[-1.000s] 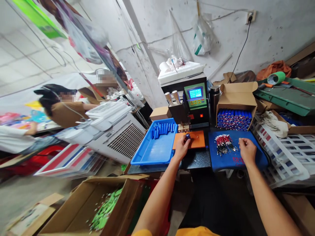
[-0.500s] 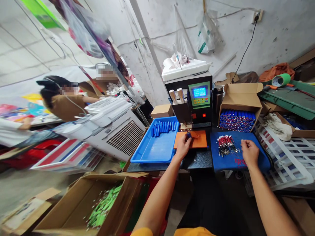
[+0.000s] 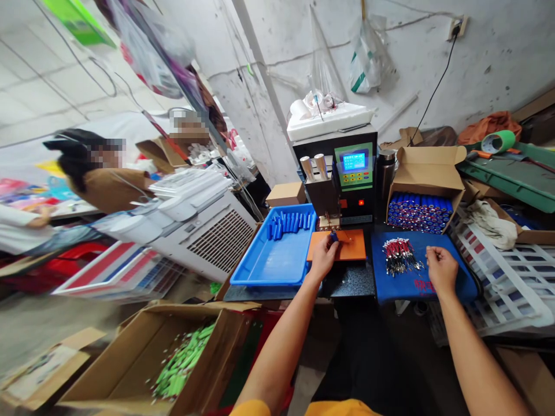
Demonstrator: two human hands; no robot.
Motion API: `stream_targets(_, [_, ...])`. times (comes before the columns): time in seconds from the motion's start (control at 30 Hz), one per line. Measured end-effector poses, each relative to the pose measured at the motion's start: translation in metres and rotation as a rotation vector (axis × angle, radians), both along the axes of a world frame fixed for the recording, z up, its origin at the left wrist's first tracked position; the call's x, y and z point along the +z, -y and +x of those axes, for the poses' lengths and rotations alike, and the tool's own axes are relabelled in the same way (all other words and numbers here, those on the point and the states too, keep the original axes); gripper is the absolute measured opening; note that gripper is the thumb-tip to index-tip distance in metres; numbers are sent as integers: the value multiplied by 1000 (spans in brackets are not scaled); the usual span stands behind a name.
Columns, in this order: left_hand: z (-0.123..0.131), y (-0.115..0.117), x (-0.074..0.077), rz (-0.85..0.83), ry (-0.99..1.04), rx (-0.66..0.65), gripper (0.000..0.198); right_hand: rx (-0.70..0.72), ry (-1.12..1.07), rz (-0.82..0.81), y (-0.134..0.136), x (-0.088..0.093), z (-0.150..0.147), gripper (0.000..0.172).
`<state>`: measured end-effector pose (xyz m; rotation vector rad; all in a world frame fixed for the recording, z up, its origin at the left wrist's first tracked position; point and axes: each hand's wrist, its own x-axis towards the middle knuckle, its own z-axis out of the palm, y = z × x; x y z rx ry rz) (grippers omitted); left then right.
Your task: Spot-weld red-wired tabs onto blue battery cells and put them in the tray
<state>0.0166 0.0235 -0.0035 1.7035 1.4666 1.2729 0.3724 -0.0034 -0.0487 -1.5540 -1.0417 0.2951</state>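
Blue cylinder (image 3: pixel 333 236) in grasping left hand (image 3: pixel 322 256), right hand (image 3: pixel 442 268) curled, hold unclear, near illegible red lettering (image 3: pixel 423 285).

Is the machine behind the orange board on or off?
The machine is on: its screen and a red light glow.

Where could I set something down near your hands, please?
Bare: the blue tray, between its blue cylinders and near rim; the dark tabletop strip between tray and blue surface. Crowded: the orange board at the left hand; the blue surface, with wires beside the right hand.
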Motion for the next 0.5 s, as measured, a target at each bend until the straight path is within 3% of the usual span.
stream_targets(0.5, [0,-1,-3,4,34,-5,19,11,-34,2,-1,-4,2,42])
